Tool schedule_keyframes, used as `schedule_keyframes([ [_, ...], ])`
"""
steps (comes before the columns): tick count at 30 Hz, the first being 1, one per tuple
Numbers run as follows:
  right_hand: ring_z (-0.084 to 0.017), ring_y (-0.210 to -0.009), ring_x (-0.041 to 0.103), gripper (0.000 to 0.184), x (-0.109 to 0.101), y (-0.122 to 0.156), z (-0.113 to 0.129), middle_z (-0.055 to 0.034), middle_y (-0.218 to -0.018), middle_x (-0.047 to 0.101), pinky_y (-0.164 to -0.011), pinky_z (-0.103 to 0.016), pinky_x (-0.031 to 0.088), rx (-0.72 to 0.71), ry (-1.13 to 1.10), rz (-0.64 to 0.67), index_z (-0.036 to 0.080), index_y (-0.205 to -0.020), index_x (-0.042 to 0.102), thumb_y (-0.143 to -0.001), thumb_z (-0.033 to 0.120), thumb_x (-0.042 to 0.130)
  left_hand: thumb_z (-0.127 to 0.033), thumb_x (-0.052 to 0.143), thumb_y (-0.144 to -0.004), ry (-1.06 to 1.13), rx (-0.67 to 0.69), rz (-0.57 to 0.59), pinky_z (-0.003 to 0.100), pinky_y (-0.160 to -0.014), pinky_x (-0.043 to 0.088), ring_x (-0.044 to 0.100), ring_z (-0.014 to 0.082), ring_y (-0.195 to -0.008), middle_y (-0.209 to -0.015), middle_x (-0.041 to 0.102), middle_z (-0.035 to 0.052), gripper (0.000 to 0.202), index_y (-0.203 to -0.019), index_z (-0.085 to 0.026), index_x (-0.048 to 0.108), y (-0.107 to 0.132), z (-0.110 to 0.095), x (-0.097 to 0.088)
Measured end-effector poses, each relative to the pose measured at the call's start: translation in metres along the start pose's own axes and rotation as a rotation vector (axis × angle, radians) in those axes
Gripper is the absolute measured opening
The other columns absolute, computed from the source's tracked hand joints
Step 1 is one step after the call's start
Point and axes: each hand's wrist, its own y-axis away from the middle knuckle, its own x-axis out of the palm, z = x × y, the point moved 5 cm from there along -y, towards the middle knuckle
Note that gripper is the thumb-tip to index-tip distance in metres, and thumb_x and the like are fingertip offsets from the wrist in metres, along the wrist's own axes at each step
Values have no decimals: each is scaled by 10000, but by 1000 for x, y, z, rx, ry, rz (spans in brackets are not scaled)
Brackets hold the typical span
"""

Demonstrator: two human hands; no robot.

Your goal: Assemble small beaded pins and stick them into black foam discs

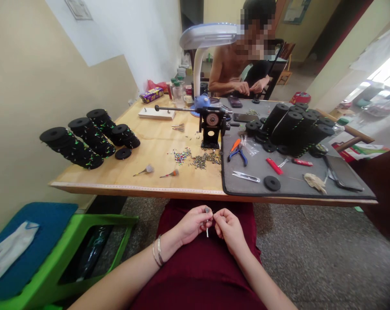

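Over my lap in dark red cloth, my left hand (193, 224) and my right hand (229, 228) meet below the table edge. Both are closed in a pinch on a small thin piece with a white stem (207, 232) hanging between the fingertips; its top is grey. Two bracelets ring my left wrist. Ahead on the wooden table (150, 172) lie a pile of small metal bits (203, 160) and coloured beads (181, 156), plus two small feathered lures (145, 171).
A hand-crank winder (212, 125) stands mid-table under a desk lamp (208, 36). Stacks of black foam spools (85, 140) sit left and right. A grey mat (292, 176) holds pliers, snips, lighters. Another person works opposite. A green stool (85, 241) stands left.
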Motion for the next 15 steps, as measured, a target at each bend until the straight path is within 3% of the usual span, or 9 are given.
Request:
schedule_keyframes([
  [8,-48,-313,328,284,-2,-3,-4,80,-369,474,-347,-171,231,-7,-22,-6,179,-674,493,-734,424,624,-262,708,-641,-61,13,-7,184,-464,220,416,42,-480,-568,487,-46,248,-696,-138,500,1,0,2],
  [15,-56,-317,366,317,-3,-5,-9,74,-391,501,-346,-167,268,1,-21,2,175,-718,513,-728,469,629,-292,648,-686,-259,77,-41,196,-463,235,403,52,-473,-550,478,-53,210,-693,-149,495,2,-4,2],
])
